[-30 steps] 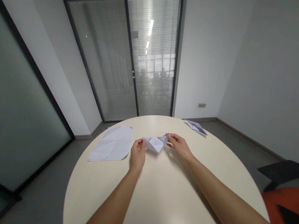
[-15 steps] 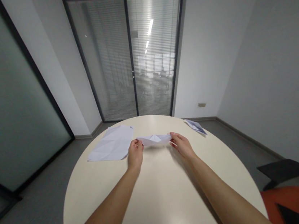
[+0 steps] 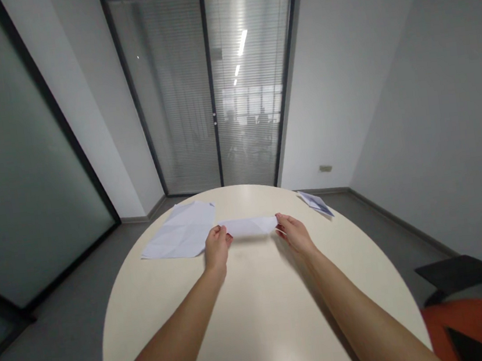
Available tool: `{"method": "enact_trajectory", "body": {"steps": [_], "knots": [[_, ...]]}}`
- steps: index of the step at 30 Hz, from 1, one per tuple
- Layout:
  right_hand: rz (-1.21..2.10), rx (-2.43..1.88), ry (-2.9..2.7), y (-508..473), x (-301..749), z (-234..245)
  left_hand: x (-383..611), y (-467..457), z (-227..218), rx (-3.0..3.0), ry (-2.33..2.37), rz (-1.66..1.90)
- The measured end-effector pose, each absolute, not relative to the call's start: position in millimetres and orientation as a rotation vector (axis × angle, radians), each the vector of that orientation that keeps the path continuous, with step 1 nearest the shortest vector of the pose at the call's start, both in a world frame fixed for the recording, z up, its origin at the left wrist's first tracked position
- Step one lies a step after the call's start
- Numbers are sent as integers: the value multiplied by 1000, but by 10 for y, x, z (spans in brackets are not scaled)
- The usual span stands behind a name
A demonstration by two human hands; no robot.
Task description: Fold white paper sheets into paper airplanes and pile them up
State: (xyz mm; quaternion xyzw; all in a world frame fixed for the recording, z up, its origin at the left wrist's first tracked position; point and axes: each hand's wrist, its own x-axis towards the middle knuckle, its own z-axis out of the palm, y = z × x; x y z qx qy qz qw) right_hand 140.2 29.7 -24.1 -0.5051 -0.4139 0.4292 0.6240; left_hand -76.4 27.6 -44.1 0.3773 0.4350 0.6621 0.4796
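A folded white paper piece is stretched out long and flat just above the round cream table. My left hand pinches its left end with closed fingers. My right hand pinches its right end the same way. Both forearms reach forward from the bottom of the view.
A creased, unfolded white sheet lies on the table to the left of my hands. A small folded paper rests near the table's far right edge. An orange and black chair stands at the lower right. Glass doors with blinds are behind the table.
My hands have pulled apart, and the folded paper has gone from a pointed, boat-like shape to a long flat strip.
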Motion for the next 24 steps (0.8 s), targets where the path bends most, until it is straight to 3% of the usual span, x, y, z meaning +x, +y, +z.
{"method": "enact_trajectory", "body": {"steps": [6,16,24], "knots": [[929,-1249,-1097,306,1452,-249,-787,324,-502,1020,1153,1662],[-135,-1314,-1899,-20,1239,1,-746,175,-398,1421,1146,1731],[-39,-1343,-2104,-20,1216,-96,-728,121,-340,1482,1094,1722]]}}
